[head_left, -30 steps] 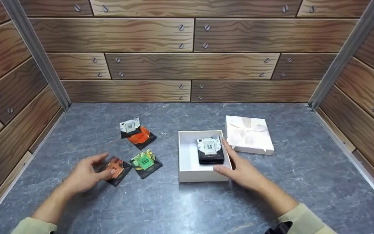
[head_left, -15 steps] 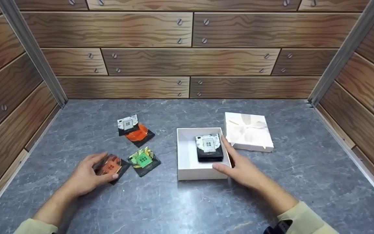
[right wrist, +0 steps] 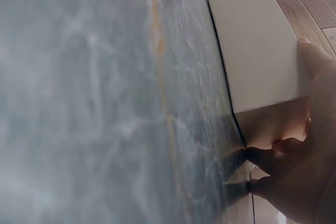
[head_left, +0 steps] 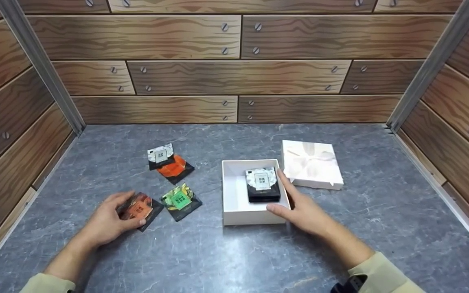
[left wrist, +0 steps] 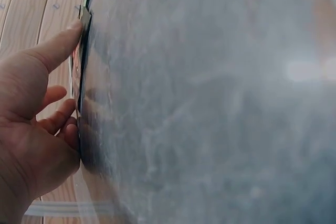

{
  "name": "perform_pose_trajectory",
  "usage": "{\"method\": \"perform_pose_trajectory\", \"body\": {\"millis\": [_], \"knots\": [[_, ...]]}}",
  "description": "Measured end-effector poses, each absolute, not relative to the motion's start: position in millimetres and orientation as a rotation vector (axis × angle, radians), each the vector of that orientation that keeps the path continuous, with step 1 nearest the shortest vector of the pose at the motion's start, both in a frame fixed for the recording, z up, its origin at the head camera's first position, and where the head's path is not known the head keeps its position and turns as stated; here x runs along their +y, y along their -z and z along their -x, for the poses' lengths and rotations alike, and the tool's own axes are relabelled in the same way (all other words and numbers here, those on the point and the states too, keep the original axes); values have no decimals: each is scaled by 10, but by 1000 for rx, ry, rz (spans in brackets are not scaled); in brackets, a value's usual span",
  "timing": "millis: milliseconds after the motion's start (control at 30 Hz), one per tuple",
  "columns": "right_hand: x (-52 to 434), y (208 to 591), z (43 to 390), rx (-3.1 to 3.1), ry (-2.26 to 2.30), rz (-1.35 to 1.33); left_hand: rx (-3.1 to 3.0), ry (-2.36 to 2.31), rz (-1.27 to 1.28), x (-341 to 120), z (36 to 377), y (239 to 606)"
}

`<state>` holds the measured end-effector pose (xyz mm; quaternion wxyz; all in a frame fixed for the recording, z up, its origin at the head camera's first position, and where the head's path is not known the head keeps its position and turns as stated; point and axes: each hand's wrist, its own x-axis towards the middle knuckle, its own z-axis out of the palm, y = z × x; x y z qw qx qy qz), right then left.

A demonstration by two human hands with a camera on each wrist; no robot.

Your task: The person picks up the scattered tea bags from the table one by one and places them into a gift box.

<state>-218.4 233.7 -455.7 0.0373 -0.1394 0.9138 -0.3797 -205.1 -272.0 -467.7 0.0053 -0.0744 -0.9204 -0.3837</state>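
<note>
In the head view my left hand (head_left: 108,219) lies over an orange-and-black sachet (head_left: 140,209), thumb along its near edge and fingers at its far left edge. The left wrist view shows the thumb on the sachet's edge, other fingers curled against the tabletop. A green-and-black sachet (head_left: 180,201) lies just to its right. My right hand (head_left: 305,211) holds an uncovered white box (head_left: 255,218) by its right side, thumb at the front corner, index finger along the back of that side. Inside the box sits a stack of white-and-black sachets (head_left: 263,183), against the right wall.
Behind the left hand, a white-and-black sachet (head_left: 160,155) overlaps an orange-and-black one (head_left: 175,169). A white lid (head_left: 312,165) with a ribbon bow lies behind the right hand. Wood-patterned walls (head_left: 149,77) enclose the grey marbled tabletop (head_left: 202,260) at the back and sides.
My left thumb has shifted from over the orange-and-black sachet to its near edge. The head view has tilted slightly downward. My right hand and the box stay in place.
</note>
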Motion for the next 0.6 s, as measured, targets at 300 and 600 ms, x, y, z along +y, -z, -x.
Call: {"method": "perform_pose_trajectory", "body": {"millis": [300, 600], "knots": [[2336, 4562, 2171, 2806, 1183, 440, -2913, 1158, 237, -2711, 2068, 4689], [2335, 4549, 2169, 2806, 1187, 448, -2918, 1138, 242, -2697, 2093, 4686]]}}
